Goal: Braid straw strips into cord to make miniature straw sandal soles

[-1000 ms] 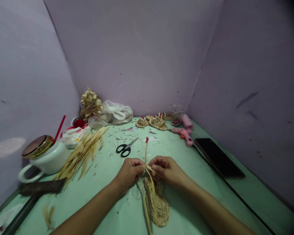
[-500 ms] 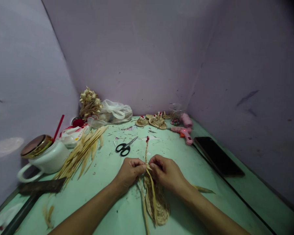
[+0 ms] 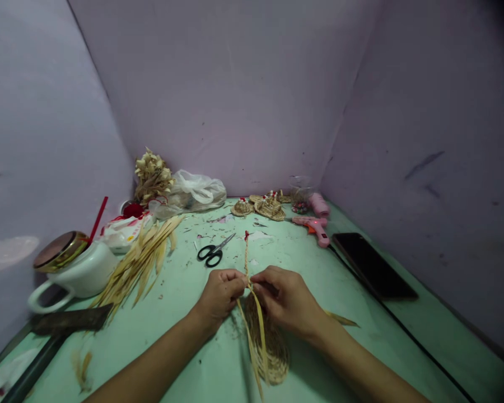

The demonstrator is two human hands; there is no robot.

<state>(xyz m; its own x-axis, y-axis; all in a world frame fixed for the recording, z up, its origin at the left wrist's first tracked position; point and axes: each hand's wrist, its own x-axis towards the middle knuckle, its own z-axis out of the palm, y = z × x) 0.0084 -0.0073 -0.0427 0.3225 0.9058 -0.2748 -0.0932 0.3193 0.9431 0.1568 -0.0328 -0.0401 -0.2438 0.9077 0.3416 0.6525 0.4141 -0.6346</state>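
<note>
A thin straw braid (image 3: 246,258) with a red tie at its far end stretches away from my fingertips. My left hand (image 3: 221,291) pinches the braid's near end from the left. Close against it, my right hand (image 3: 283,295) pinches the same spot from the right, thumb and forefinger together. Loose pale strands (image 3: 261,330) trail from the pinch toward me. They hang over an oval sole-shaped piece of coiled woven straw (image 3: 273,355) on the table, partly hidden under my right hand.
Black-handled scissors (image 3: 215,252) lie beyond my left hand. Left are dry straw strips (image 3: 145,254), a white mug (image 3: 84,274) and a hammer-like tool (image 3: 71,320). Small woven pieces (image 3: 269,208) sit at the back. A pink glue gun (image 3: 318,228) and a phone (image 3: 373,266) lie right.
The braid's red-tied end has shifted slightly left. Both hands keep their pinch with small finger movements, and the loose strands have swung a little to the right.
</note>
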